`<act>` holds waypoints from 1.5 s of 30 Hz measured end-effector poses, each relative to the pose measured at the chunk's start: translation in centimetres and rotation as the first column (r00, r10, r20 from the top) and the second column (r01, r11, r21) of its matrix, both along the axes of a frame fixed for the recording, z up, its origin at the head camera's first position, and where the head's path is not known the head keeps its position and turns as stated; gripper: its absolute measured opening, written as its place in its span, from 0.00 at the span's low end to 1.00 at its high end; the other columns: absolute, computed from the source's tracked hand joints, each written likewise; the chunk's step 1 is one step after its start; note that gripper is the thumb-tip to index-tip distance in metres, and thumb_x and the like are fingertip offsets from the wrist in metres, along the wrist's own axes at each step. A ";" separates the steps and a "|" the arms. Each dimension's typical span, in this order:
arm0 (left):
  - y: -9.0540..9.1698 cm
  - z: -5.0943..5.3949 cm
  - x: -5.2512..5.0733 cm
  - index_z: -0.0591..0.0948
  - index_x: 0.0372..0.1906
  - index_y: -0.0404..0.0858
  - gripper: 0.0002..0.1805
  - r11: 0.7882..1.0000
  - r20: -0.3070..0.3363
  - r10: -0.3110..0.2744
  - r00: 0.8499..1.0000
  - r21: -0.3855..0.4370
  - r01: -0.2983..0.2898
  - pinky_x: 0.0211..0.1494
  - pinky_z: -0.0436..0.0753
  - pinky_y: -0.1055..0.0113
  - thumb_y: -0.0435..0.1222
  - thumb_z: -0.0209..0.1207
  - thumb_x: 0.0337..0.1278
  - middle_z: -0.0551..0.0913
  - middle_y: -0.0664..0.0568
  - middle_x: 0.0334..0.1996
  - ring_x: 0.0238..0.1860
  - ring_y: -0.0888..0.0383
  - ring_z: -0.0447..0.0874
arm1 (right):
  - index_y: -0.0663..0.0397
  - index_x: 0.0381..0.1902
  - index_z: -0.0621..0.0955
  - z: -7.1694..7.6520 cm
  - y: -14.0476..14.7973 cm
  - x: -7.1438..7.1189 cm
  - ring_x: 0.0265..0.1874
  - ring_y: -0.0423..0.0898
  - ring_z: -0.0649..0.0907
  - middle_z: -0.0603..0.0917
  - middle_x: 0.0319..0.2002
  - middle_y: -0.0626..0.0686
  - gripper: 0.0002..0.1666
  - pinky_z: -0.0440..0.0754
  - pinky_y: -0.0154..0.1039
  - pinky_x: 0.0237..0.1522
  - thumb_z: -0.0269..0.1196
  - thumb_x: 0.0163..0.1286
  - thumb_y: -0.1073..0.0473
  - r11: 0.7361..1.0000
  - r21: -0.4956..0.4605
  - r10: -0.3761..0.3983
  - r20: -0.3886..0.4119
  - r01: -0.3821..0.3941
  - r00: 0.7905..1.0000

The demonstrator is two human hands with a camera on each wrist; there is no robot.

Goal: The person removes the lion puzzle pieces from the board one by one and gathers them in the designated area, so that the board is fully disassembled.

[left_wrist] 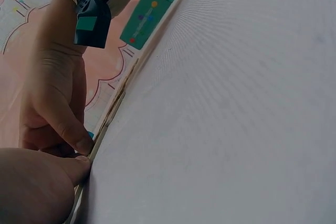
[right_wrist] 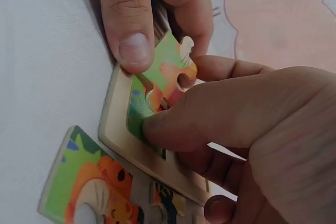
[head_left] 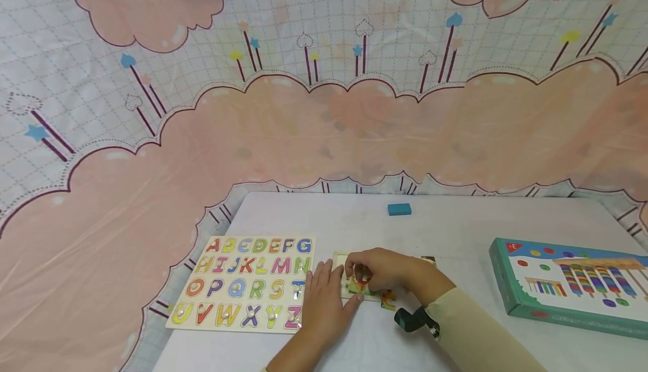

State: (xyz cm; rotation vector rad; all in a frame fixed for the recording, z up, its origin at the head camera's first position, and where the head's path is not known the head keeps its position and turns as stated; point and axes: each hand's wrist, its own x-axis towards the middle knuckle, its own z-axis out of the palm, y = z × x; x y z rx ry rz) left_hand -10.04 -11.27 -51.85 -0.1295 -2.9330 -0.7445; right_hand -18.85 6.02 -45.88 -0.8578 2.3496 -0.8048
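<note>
A small wooden jigsaw tray [right_wrist: 114, 116] lies on the white table between the hands. In the right wrist view, the right hand [head_left: 379, 268] pinches a green and orange puzzle piece [right_wrist: 137, 109] at the tray, its thumb on the printed face. Touching that piece is another green and orange puzzle piece [right_wrist: 169, 59]. Straight-fingered, the left hand [head_left: 324, 299] rests along the tray's left side, its thumb on the near rim. A loose puzzle piece with an orange animal face [right_wrist: 105, 182] lies beside the tray. The right hand partly hides the tray in the head view.
An alphabet peg board [head_left: 238, 276] lies left of the left hand. A green box with an abacus picture [head_left: 526, 296] is at the right. Near the table's back edge sits a blue block [head_left: 399, 209]. More puzzle pieces lie partly hidden behind the right wrist.
</note>
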 end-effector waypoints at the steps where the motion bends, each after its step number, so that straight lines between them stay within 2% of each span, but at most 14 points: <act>1: 0.0 0.0 0.0 0.74 0.74 0.35 0.41 1.000 -0.002 -0.001 1.000 0.001 0.001 0.85 0.47 0.38 0.55 0.69 0.66 0.66 0.39 0.80 0.83 0.39 0.55 | 0.36 0.46 0.81 -0.1 0.1 0.0 0.40 0.45 0.80 0.82 0.38 0.43 0.31 0.86 0.38 0.46 0.73 0.58 0.79 1.000 -0.004 0.004 -0.005 -0.004 1.000; 9: 0.0 0.2 0.3 0.74 0.74 0.34 0.41 1.000 -0.018 -0.007 1.000 0.001 0.007 0.85 0.48 0.38 0.55 0.69 0.66 0.66 0.38 0.80 0.83 0.38 0.56 | 0.33 0.46 0.80 -0.8 0.5 -0.2 0.40 0.44 0.80 0.82 0.38 0.41 0.31 0.83 0.37 0.47 0.71 0.60 0.77 0.999 -0.028 0.037 -0.049 -0.038 0.998; 19: -0.2 -0.2 0.1 0.74 0.74 0.35 0.41 1.000 -0.027 -0.015 1.000 -0.020 0.015 0.85 0.47 0.38 0.56 0.68 0.67 0.65 0.38 0.80 0.83 0.38 0.56 | 0.37 0.46 0.81 -1.0 0.6 0.1 0.40 0.42 0.80 0.82 0.36 0.41 0.13 0.81 0.37 0.46 0.68 0.76 0.65 0.992 -0.115 0.037 -0.092 -0.048 0.995; 23: -0.2 -0.2 0.1 0.74 0.75 0.35 0.41 1.000 -0.021 -0.013 1.000 -0.017 0.013 0.85 0.47 0.38 0.56 0.68 0.67 0.65 0.38 0.80 0.83 0.38 0.55 | 0.37 0.45 0.81 -1.2 0.6 0.2 0.40 0.42 0.81 0.82 0.37 0.40 0.11 0.81 0.37 0.46 0.66 0.78 0.63 0.986 -0.162 0.019 -0.077 -0.031 0.997; 32: -0.1 0.1 0.2 0.74 0.74 0.35 0.41 1.000 -0.018 -0.019 1.000 -0.021 0.018 0.85 0.47 0.38 0.56 0.67 0.68 0.65 0.37 0.80 0.83 0.38 0.56 | 0.43 0.45 0.82 -1.6 0.9 0.3 0.41 0.44 0.80 0.82 0.37 0.43 0.08 0.79 0.37 0.43 0.64 0.79 0.65 0.965 -0.258 -0.070 -0.067 0.050 0.995; 38: 0.0 0.0 0.2 0.73 0.75 0.36 0.41 1.000 -0.016 -0.017 1.000 -0.013 0.017 0.85 0.47 0.38 0.56 0.67 0.67 0.65 0.38 0.80 0.83 0.38 0.55 | 0.43 0.42 0.82 -1.9 1.8 0.5 0.40 0.44 0.80 0.82 0.36 0.44 0.08 0.80 0.36 0.41 0.65 0.77 0.64 0.962 -0.258 -0.100 -0.026 0.090 0.995; 45: -0.1 -0.2 0.2 0.73 0.75 0.36 0.41 1.000 -0.032 -0.012 0.999 -0.012 0.012 0.85 0.46 0.38 0.56 0.68 0.67 0.65 0.37 0.80 0.83 0.38 0.55 | 0.44 0.40 0.82 -1.9 3.1 1.0 0.35 0.43 0.79 0.81 0.33 0.43 0.08 0.79 0.35 0.36 0.66 0.75 0.65 0.963 -0.249 -0.122 -0.063 0.102 0.991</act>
